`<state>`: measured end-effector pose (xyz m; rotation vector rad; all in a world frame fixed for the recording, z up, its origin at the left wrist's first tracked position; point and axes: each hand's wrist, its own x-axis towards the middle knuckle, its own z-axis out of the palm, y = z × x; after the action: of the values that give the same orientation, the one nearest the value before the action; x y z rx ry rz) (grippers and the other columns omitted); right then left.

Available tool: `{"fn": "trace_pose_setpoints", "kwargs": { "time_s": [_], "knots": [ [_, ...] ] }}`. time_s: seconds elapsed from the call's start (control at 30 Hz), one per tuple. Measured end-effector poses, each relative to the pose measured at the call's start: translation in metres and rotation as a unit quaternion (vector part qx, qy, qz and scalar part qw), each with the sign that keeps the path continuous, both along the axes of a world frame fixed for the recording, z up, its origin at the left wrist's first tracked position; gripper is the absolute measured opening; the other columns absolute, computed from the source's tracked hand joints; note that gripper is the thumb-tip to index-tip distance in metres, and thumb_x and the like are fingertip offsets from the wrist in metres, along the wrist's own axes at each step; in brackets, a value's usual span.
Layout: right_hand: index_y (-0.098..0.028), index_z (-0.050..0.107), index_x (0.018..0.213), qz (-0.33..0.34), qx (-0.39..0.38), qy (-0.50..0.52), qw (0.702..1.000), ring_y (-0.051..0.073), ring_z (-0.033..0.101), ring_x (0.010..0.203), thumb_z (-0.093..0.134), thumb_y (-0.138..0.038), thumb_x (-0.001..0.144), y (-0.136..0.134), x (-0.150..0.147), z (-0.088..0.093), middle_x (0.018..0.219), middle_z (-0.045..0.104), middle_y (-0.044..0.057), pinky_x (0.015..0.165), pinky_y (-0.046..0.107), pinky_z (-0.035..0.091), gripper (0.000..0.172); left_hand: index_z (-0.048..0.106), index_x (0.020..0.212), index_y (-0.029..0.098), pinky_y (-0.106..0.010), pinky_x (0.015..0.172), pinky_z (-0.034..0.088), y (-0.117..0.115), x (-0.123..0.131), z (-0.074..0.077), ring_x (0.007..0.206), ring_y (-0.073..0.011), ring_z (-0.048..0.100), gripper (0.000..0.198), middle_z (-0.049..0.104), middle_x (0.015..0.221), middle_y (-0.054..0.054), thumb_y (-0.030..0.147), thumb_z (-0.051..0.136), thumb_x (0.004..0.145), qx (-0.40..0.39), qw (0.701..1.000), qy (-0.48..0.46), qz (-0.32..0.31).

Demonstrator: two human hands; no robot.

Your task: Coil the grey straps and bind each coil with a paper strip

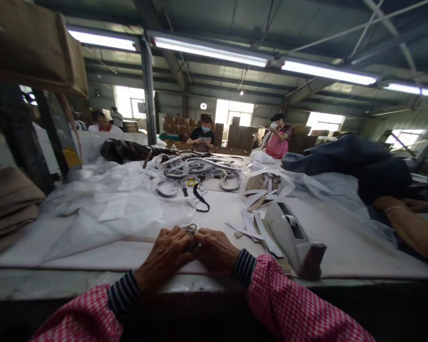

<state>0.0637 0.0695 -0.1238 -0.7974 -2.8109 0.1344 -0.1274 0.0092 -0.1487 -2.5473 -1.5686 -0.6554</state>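
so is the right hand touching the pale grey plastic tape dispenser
Apart: in the head view, white tabletop and thin white strips show between the right hand and the dispenser.

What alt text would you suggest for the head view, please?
A person's left hand and right hand hold a loop at a white table. A tape dispenser and white strips are at right; plastic sheeting lies left, tangled straps beyond.

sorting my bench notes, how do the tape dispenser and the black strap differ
The tape dispenser is pale with a dark end; the black strap is dark. The dispenser is bulky, the strap thin and curved. The dispenser sits near the front edge, the strap farther back. Both are on the white table.
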Motion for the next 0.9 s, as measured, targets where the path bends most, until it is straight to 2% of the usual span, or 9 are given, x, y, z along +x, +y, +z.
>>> {"fn": "trace_pose_setpoints", "kwargs": {
  "time_s": [0.13,0.27,0.33,0.43,0.57,0.63,0.73,0.83,0.9],
  "knots": [
    [-0.027,0.063,0.13,-0.036,-0.014,-0.014,0.999,0.012,0.07,0.089,0.061,-0.036,0.102,0.018,0.028,0.016,0.105,0.076,-0.002,0.079,0.019,0.049,0.03,0.069,0.101,0.021,-0.041,0.086,0.029,0.001,-0.001,0.006,0.105,-0.0278,0.057,0.008,0.07,0.109,-0.005,0.022,0.067,0.093,-0.041,0.999,-0.018,-0.017],
    [-0.011,0.068,0.115,-0.177,0.048,-0.057,0.981,0.025,0.065,0.11,0.055,-0.022,0.103,0.038,0.069,0.027,0.115,0.071,0.015,0.092,0.036,0.05,0.021,0.065,0.079,0.018,-0.04,0.087,0.028,0.002,0.003,0.017,0.099,-0.0271,0.057,0.008,0.068,0.094,-0.004,0.022,0.067,0.087,-0.093,0.991,-0.089,-0.022],
    [-0.011,0.07,0.104,-0.219,0.064,-0.105,0.968,0.028,0.064,0.112,0.061,-0.021,0.099,0.044,0.084,0.026,0.112,0.071,0.014,0.094,0.043,0.051,0.014,0.064,0.073,0.019,-0.038,0.085,0.028,0.004,0.002,0.024,0.094,-0.026,0.056,0.011,0.066,0.086,-0.002,0.023,0.069,0.082,-0.108,0.987,-0.121,-0.012],
    [-0.014,0.069,0.105,-0.233,0.066,-0.164,0.956,0.024,0.066,0.107,0.065,-0.028,0.099,0.051,0.09,0.02,0.112,0.07,0.008,0.095,0.046,0.054,0.016,0.06,0.065,0.018,-0.033,0.075,0.031,0.007,-0.004,0.037,0.08,-0.0217,0.054,0.018,0.058,0.073,0.001,0.028,0.07,0.077,-0.147,0.97,-0.193,0.027],
    [-0.015,0.067,0.115,-0.213,0.054,-0.189,0.957,0.025,0.067,0.108,0.066,-0.035,0.099,0.059,0.081,0.013,0.119,0.068,0.008,0.095,0.047,0.055,0.025,0.057,0.062,0.018,-0.028,0.055,0.025,0.003,-0.019,0.056,0.055,-0.0145,0.043,0.029,0.045,0.055,0.005,0.04,0.067,0.078,-0.244,0.918,-0.301,0.078],
    [-0.015,0.066,0.117,-0.207,0.049,-0.189,0.959,0.025,0.066,0.108,0.067,-0.035,0.098,0.062,0.077,0.012,0.122,0.067,0.009,0.095,0.048,0.055,0.028,0.061,0.066,0.017,-0.027,0.051,0.026,-0.004,-0.024,0.062,0.052,-0.0145,0.045,0.032,0.05,0.054,0.003,0.045,0.065,0.08,-0.28,0.892,-0.342,0.093],
    [-0.015,0.066,0.119,-0.214,0.047,-0.184,0.958,0.025,0.066,0.109,0.067,-0.035,0.098,0.063,0.076,0.012,0.123,0.067,0.009,0.095,0.048,0.056,0.028,0.068,0.075,0.014,-0.026,0.054,0.035,-0.017,-0.029,0.067,0.056,-0.0163,0.053,0.034,0.062,0.062,-0.002,0.047,0.067,0.081,-0.304,0.845,-0.431,0.088],
    [-0.015,0.066,0.117,-0.247,0.047,-0.177,0.952,0.025,0.067,0.108,0.066,-0.035,0.099,0.066,0.077,0.013,0.121,0.068,0.009,0.095,0.047,0.056,0.027,0.073,0.08,0.013,-0.026,0.059,0.041,-0.029,-0.032,0.065,0.063,-0.0174,0.058,0.034,0.068,0.07,-0.005,0.047,0.071,0.082,-0.304,0.778,-0.548,0.046],
    [-0.015,0.067,0.115,-0.278,0.044,-0.17,0.944,0.024,0.068,0.105,0.065,-0.035,0.099,0.069,0.077,0.014,0.117,0.069,0.008,0.093,0.046,0.057,0.026,0.075,0.081,0.014,-0.027,0.064,0.045,-0.032,-0.032,0.061,0.069,-0.0177,0.06,0.033,0.071,0.076,-0.005,0.047,0.072,0.085,-0.293,0.752,-0.59,0.015]
  ]
}}
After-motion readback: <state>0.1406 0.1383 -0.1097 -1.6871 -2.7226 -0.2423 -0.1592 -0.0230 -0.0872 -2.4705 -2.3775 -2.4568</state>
